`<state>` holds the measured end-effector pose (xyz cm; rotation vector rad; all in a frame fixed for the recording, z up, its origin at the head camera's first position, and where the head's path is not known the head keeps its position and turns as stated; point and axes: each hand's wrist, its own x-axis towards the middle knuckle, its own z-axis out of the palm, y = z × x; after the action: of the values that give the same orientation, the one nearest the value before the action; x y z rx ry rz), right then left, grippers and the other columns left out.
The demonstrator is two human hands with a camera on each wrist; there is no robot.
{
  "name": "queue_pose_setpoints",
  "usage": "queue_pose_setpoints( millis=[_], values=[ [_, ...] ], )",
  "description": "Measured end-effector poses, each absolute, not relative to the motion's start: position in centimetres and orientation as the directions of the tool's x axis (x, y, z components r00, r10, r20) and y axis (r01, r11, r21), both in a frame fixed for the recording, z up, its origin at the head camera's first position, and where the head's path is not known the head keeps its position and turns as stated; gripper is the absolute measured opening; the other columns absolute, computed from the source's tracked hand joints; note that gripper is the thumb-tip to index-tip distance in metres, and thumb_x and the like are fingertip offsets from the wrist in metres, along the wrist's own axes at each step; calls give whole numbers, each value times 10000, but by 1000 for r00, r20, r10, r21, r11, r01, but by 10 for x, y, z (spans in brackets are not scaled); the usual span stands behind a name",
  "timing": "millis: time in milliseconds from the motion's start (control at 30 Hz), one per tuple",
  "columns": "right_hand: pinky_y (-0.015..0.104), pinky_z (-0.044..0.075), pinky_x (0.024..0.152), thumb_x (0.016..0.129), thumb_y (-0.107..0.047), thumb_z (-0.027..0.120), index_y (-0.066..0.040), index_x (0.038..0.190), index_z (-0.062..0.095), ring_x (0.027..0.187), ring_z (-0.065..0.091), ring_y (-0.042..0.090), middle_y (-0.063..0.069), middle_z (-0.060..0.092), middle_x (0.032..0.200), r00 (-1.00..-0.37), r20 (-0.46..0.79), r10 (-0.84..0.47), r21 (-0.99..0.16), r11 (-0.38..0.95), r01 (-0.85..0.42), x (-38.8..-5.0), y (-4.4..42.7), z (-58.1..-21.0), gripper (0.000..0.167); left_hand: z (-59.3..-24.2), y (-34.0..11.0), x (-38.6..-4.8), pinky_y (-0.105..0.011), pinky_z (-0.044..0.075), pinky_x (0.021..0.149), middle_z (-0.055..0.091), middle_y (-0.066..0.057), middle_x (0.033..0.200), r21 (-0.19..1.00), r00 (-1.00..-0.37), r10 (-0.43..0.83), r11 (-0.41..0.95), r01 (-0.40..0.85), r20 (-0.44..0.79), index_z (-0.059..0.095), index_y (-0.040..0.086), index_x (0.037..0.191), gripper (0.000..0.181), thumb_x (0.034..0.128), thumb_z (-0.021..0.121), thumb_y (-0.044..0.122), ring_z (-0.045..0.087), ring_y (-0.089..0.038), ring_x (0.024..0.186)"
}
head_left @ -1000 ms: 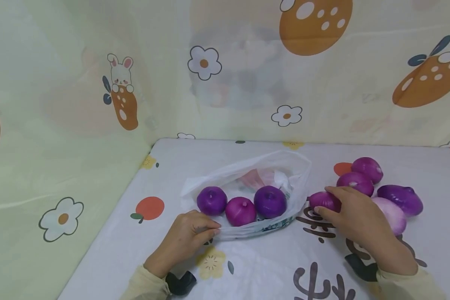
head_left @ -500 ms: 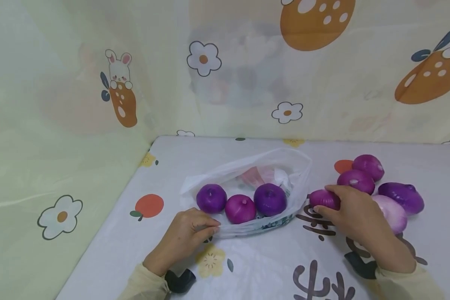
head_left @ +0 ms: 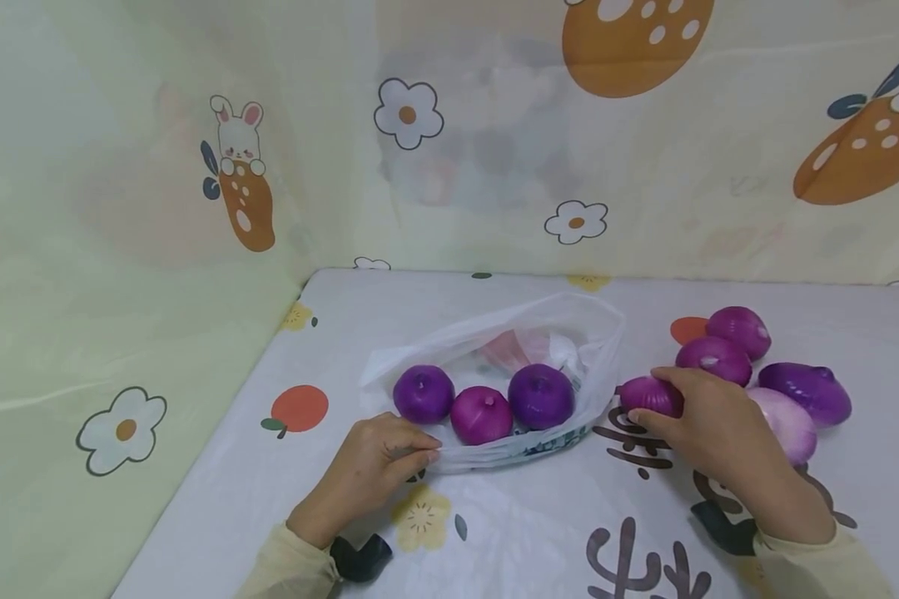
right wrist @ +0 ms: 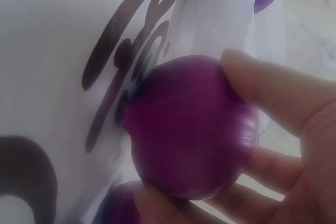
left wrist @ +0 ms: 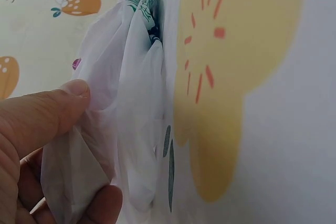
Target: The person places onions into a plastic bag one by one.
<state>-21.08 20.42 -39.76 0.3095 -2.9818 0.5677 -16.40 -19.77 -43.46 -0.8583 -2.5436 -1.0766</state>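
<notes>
With my left hand (head_left: 370, 474) I pinch the near rim of a white plastic bag (head_left: 487, 457) on the table (head_left: 532, 532), its mouth wide around three purple onions (head_left: 483, 414). My right hand (head_left: 727, 441) grips a magenta onion (head_left: 650, 396) just beside the bag's right end; four loose onions (head_left: 714, 360) (one much paler) lie around that hand.
</notes>
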Motion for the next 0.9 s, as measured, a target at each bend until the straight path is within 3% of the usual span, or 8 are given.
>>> queue_pose_setpoints(
  millis=[900],
  values=[
    [639, 530, 766, 836, -414, 863, 28, 1320, 655, 950, 672, 473, 291, 717, 1123, -974, 125, -191, -352, 909, -224, -212, 205, -398, 688, -436, -198, -165, -239, 566, 735, 799, 29, 918, 571, -791, 421, 548, 611, 443, 840, 105, 978, 110, 879, 821, 61, 689, -110, 851]
  ],
)
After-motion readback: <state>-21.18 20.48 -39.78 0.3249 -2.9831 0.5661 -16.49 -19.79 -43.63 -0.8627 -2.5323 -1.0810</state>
